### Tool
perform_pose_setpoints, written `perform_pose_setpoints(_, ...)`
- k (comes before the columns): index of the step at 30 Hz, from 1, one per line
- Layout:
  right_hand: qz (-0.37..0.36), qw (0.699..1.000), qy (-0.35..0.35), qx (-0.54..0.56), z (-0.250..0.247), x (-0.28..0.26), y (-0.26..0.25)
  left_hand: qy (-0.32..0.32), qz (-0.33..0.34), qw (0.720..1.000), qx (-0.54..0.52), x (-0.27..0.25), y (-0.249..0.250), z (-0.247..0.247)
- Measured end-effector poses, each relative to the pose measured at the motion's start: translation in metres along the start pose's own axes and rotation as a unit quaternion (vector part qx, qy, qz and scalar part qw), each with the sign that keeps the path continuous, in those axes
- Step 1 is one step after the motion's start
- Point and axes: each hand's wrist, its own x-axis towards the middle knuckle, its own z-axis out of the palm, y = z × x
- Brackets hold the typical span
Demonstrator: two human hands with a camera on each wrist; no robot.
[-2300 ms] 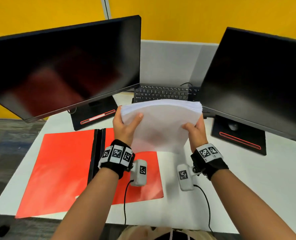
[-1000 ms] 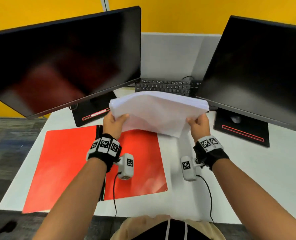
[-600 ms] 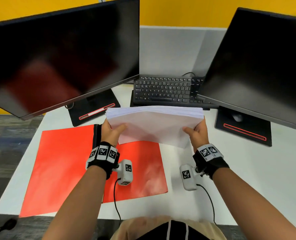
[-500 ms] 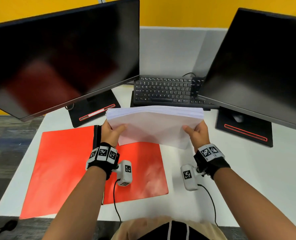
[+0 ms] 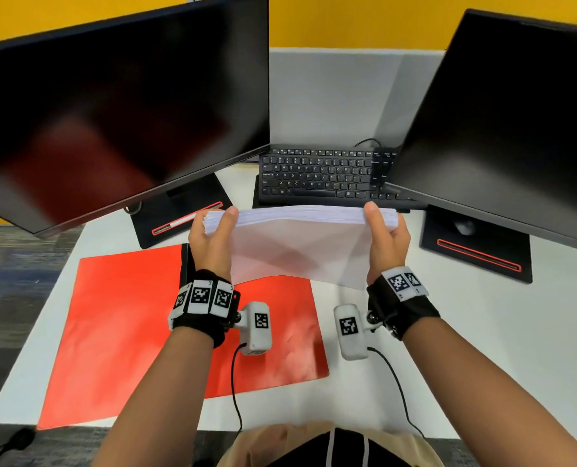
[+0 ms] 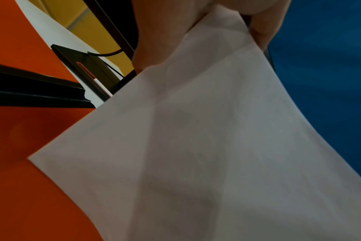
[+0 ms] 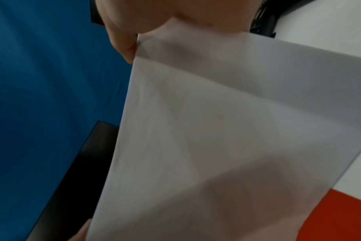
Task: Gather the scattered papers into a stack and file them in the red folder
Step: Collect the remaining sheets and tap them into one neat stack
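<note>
Stack of white papers [image 5: 300, 244] held up off the desk [image 5: 482, 332], gripped at both short sides, top edge raised near the front of the black keyboard [image 5: 317, 175], lower corner hanging above the red folder [image 5: 118, 325]. Left hand [image 5: 213, 241] wrapped round the left edge of the stack, thumb lying over the near face, remaining fingers hidden behind the sheets. Right hand [image 5: 386, 242] clasping the right edge the same way, thumb up against the near face. Seen from the left wrist: underside of the papers [image 6: 216, 146] filling the frame, with a fingertip curled over the edge near the top. Seen from the right wrist: the sheets [image 7: 237, 130] again close to the lens, palm pressed at the upper edge. Folder lying open and flat on the left part of the white desk, black spine strip down its middle, right half partly under the left forearm. Two dark monitors at the back, left monitor [image 5: 111, 112] and right monitor [image 5: 516, 123], each on a black stand with a red line, keyboard between them.
</note>
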Motion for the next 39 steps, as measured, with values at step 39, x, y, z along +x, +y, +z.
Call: perform_pose_setpoints(39, -0.014, 0.987, -0.139, -0.078, -0.024, 0.005, 0.019, -0.056, 0.021, 0.994, 0.091, 0.0, -0.033, -0.023)
